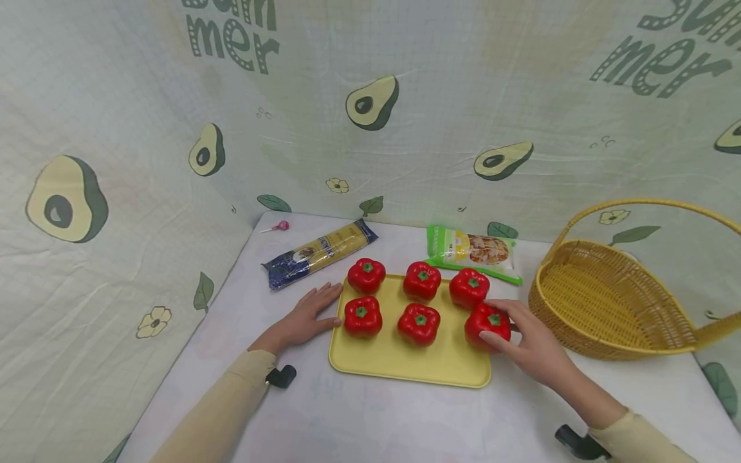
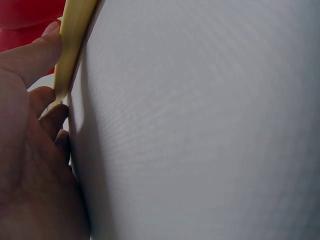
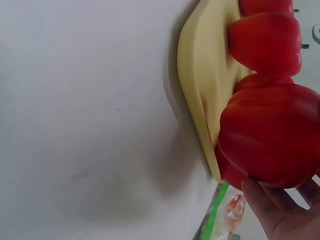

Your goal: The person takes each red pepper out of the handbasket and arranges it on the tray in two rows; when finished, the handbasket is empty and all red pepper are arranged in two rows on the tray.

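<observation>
My right hand [image 1: 529, 341] grips a red bell pepper [image 1: 486, 326] at the right side of a yellow tray [image 1: 405, 370]. In the right wrist view that bell pepper [image 3: 272, 135] sits between thumb and fingers, just above the tray [image 3: 192, 75]. Several other red bell peppers stand on the tray in two rows, one of them [image 1: 419, 324] at the front middle and another [image 1: 469, 287] behind the held one. My left hand [image 1: 303, 316] rests at the tray's left edge, fingers extended. Its thumb [image 2: 42, 52] touches the yellow rim [image 2: 75, 40].
A woven basket [image 1: 613, 344] with a tall handle stands at the right. Behind the tray lie a blue and gold packet [image 1: 318, 254] and a green and white packet [image 1: 475, 254]. A pink lollipop [image 1: 282, 226] lies at the back left. Printed cloth hangs behind the table.
</observation>
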`<action>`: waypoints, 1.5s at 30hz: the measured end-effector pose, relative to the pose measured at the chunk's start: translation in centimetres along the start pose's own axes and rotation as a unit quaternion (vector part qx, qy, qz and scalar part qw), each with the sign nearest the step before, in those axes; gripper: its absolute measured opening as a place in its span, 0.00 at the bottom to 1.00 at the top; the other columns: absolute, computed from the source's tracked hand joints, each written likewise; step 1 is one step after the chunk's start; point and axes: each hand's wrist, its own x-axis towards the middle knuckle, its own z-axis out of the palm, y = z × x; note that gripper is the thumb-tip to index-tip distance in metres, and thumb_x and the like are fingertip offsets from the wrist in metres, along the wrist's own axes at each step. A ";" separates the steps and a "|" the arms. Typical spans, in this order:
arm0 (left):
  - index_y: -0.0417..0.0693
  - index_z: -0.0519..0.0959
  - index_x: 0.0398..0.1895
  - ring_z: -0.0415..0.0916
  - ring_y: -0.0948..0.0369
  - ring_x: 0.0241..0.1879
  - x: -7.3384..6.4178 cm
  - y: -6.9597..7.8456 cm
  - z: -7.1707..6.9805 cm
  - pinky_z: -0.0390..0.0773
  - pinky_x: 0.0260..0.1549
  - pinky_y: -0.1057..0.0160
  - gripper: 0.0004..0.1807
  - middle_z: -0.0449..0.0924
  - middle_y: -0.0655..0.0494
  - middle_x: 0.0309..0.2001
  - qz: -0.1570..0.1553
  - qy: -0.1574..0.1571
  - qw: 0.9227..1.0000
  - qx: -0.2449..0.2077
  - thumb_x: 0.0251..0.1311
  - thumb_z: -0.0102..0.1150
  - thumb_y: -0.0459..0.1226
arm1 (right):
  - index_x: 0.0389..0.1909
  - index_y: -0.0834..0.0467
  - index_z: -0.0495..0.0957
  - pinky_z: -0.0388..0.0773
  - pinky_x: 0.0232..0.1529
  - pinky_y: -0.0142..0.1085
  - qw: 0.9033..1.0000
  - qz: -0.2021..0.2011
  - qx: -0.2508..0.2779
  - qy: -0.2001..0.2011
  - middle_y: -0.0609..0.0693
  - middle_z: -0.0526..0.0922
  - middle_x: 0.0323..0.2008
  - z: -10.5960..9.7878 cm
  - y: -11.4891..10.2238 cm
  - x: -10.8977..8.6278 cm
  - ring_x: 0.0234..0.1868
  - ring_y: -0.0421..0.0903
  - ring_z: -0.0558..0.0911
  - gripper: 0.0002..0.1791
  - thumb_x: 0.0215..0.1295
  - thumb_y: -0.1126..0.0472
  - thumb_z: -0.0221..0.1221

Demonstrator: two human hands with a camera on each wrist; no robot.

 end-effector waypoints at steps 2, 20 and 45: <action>0.65 0.49 0.83 0.34 0.58 0.81 -0.1 0.0 0.0 0.35 0.78 0.48 0.46 0.46 0.65 0.82 0.001 0.002 1.000 0.000 0.67 0.58 0.60 | 0.68 0.53 0.71 0.82 0.54 0.59 1.000 -0.002 0.004 0.003 0.57 0.74 0.63 0.4 0.0 0.1 0.61 0.58 0.75 0.37 0.64 0.40 0.67; 0.67 0.49 0.83 0.33 0.60 0.81 -0.2 0.1 0.0 0.34 0.78 0.48 0.46 0.46 0.66 0.82 -0.002 -0.001 1.000 -0.007 0.67 0.58 0.60 | 0.70 0.49 0.69 0.82 0.55 0.55 0.999 -0.009 0.025 -0.020 0.55 0.72 0.67 2.4 -0.2 0.9 0.64 0.57 0.74 0.38 0.63 0.37 0.66; 0.64 0.50 0.83 0.34 0.58 0.81 -0.2 0.3 -0.2 0.35 0.78 0.48 0.45 0.47 0.64 0.82 0.003 0.001 1.000 -0.005 0.67 0.59 0.58 | 0.71 0.51 0.68 0.84 0.52 0.52 0.999 -0.027 0.023 -0.034 0.55 0.72 0.66 2.5 -0.4 0.9 0.59 0.56 0.78 0.40 0.63 0.38 0.67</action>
